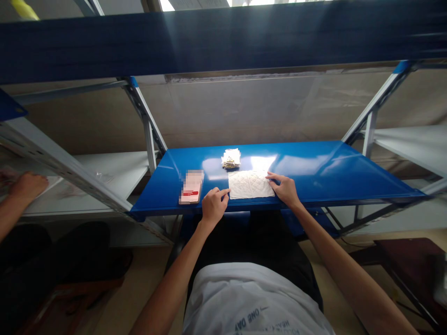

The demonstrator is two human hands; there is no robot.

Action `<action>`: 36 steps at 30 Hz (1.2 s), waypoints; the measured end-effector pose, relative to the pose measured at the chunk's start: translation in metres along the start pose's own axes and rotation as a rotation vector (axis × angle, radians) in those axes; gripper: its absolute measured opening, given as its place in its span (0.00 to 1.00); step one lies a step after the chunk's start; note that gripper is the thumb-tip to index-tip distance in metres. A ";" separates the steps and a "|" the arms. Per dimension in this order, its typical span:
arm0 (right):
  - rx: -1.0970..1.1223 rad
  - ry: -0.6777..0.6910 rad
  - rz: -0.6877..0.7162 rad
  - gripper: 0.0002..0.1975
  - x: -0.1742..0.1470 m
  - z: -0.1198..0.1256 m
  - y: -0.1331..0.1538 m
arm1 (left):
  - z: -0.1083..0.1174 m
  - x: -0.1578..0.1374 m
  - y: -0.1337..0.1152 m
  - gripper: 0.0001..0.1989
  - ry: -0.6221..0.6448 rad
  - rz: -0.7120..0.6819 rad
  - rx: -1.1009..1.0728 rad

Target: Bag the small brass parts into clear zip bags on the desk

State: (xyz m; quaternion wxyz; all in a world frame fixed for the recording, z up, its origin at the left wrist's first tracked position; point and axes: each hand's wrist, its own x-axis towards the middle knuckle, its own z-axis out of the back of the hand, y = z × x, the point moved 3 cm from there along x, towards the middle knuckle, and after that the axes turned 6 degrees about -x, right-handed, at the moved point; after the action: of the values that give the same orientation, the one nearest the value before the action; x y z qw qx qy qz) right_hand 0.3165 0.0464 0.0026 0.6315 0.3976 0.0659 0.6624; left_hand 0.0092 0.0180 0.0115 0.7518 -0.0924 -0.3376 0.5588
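A white, slightly crinkled paper tissue (pixel 249 184) lies flat near the front edge of the blue shelf. At its left edge is my left hand (pixel 214 206), thumb and index finger closed on the border and the other fingers curled. My right hand (pixel 284 189) has its thumb and fingertips on the opposite edge, near the upper right corner. Just behind the tissue stands a small stack of folded whitish pieces (pixel 231 158) with ragged, yellowish sides. Left of my left hand lies a flat pinkish object (pixel 192 187) with a red patch, partly blurred out.
The blue shelf (pixel 331 174) sits between metal uprights, under a dark blue beam (pixel 223 42). To the left, another person's hand (pixel 28 187) rests at a white shelf (pixel 115 172). A second white shelf (pixel 415 144) is on the right. A dark red stool (pixel 405 265) stands lower right.
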 end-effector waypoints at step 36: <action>-0.148 -0.035 0.044 0.19 0.057 -0.022 0.015 | -0.001 0.072 -0.007 0.13 -0.132 0.077 -0.186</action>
State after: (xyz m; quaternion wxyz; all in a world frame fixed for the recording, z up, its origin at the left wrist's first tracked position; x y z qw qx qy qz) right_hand 0.2981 0.1033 0.0217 0.6456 0.3627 -0.0030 0.6721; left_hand 0.0259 0.0812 0.0435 0.6939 -0.1379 -0.4330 0.5585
